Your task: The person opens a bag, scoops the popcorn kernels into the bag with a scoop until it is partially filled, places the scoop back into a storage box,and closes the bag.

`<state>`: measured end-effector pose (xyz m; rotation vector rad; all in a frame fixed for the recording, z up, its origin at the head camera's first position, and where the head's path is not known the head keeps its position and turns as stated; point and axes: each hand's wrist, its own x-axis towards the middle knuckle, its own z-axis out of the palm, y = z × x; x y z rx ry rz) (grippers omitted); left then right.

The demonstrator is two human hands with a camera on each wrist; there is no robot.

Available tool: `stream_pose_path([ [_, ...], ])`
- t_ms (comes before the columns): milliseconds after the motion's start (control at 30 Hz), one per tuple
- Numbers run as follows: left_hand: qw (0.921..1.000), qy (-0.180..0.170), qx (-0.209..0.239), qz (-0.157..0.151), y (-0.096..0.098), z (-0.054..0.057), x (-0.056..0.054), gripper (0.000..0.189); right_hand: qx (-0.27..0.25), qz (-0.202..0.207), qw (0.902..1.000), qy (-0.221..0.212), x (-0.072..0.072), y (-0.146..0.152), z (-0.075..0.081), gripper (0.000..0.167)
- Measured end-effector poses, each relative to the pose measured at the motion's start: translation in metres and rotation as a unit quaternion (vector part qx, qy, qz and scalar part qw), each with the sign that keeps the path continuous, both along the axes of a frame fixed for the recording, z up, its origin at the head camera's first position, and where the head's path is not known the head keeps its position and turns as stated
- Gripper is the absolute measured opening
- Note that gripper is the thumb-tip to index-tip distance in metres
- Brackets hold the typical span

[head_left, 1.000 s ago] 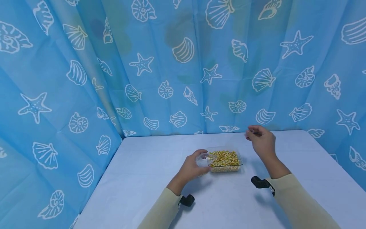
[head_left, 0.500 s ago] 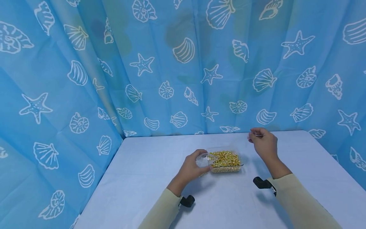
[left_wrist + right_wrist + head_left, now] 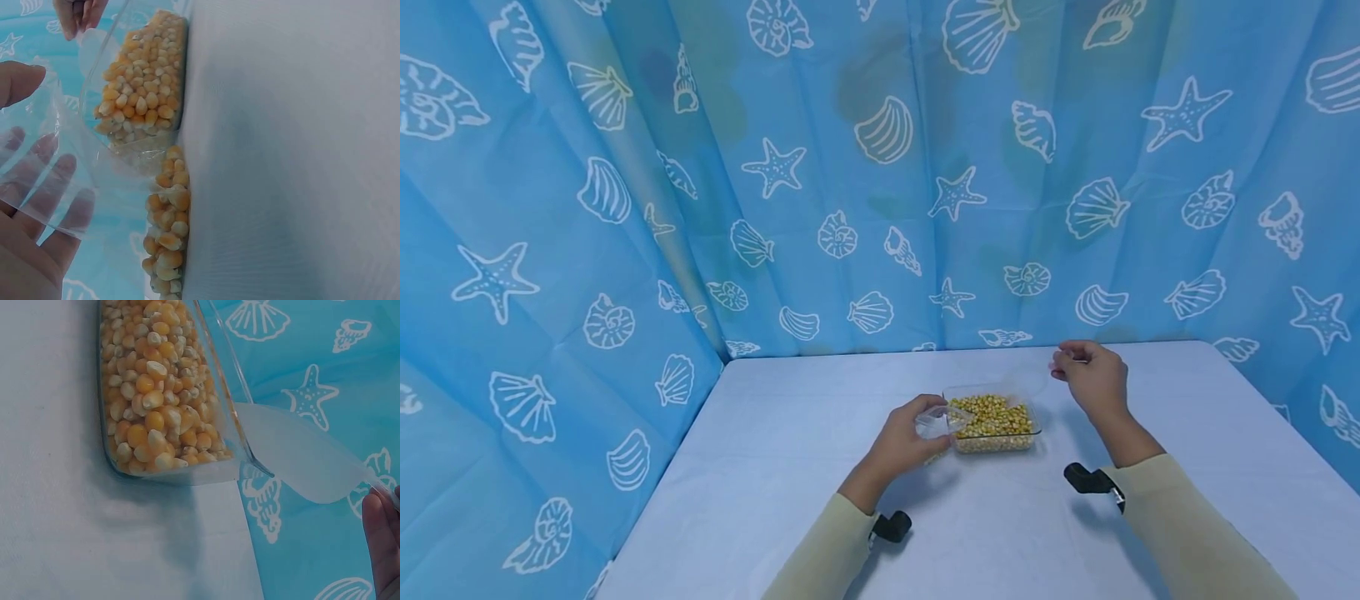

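My left hand [image 3: 901, 435] holds a clear plastic bag [image 3: 81, 147] at its mouth, thumb on one side and spread fingers on the other. Corn kernels [image 3: 167, 240] lie in a narrow heap in the lower part of the bag. Beside it stands a rectangular glass container [image 3: 209, 474], full of yellow corn kernels [image 3: 988, 417]. Right of and beyond the container, my right hand [image 3: 1093, 379] pinches the handle of a translucent white plastic spoon [image 3: 306, 456]. The spoon's broad end reaches over the container's rim and is partly hidden behind the glass.
A white-covered table [image 3: 775, 467] lies under the container and bag. Behind and to the left hangs a blue curtain [image 3: 820, 275] with white shells and starfish, meeting the table's back edge. Black wrist cameras [image 3: 892, 527] sit on both forearms.
My right hand has shifted slightly down and right, and a dip now shows in the kernels on the container's far right side. The bag's mouth looks narrower; the left hand stays nearly in place.
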<state>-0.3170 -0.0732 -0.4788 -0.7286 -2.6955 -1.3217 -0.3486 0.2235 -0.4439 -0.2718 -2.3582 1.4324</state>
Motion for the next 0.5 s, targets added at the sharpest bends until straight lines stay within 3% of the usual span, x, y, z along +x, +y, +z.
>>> stream_pose_path([
  [233, 0.9998, -0.013, 0.011, 0.012, -0.0009, 0.0022, -0.0001, 0.054, -0.013, 0.013, 0.9998, -0.008, -0.0004, -0.0035, -0.003, 0.03],
  [500, 0.997, 0.012, 0.067, 0.037, -0.0064, -0.0017, -0.0045, 0.052, -0.027, 0.026, 0.9991, -0.021, -0.0008, -0.0084, -0.0052, 0.032],
])
